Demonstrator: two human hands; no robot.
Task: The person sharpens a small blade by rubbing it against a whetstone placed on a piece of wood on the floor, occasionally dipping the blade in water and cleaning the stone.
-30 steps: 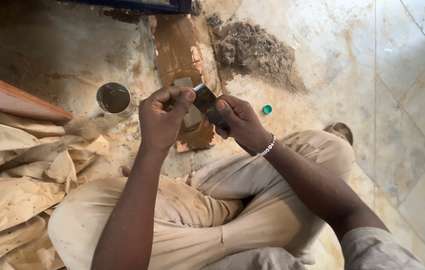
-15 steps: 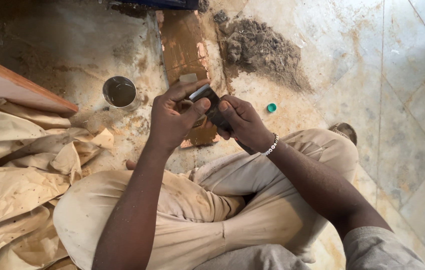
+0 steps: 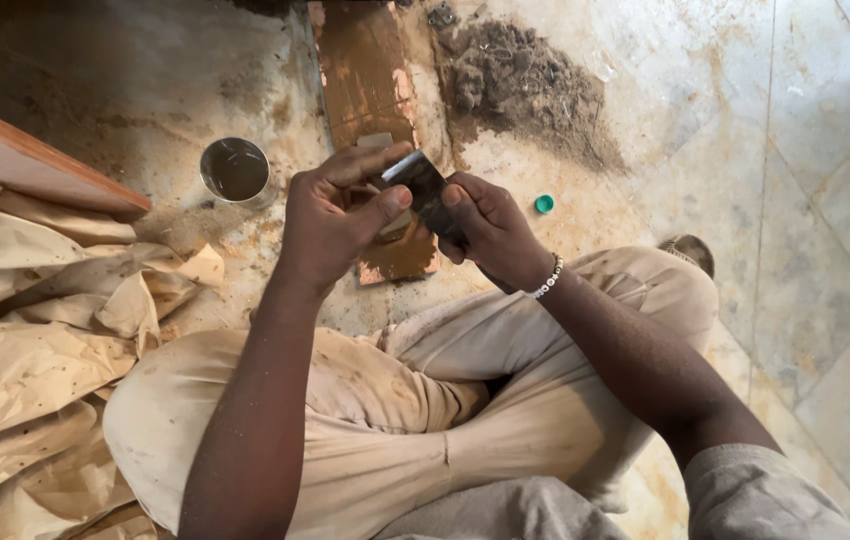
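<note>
I sit on the floor in beige trousers. Both hands hold a small dark flat tool, like a metal scraper blade [image 3: 423,190], just above a long brown clay-smeared board [image 3: 370,80]. My left hand [image 3: 337,215] pinches the blade's near side with thumb and fingers. My right hand [image 3: 490,228], with a beaded bracelet at the wrist, grips its right end. A small pale lump shows behind the left fingers; I cannot tell what it is.
A round metal cup [image 3: 236,170] of dark liquid stands left of the board. A heap of grey-brown earth [image 3: 530,85] lies at the back right. A small green cap [image 3: 544,204] lies near my right hand. Crumpled brown paper [image 3: 35,330] and a wooden plank [image 3: 15,150] fill the left.
My hands stay together on the blade, which has tilted slightly between the fingers. The view has shifted a little; nothing was let go.
</note>
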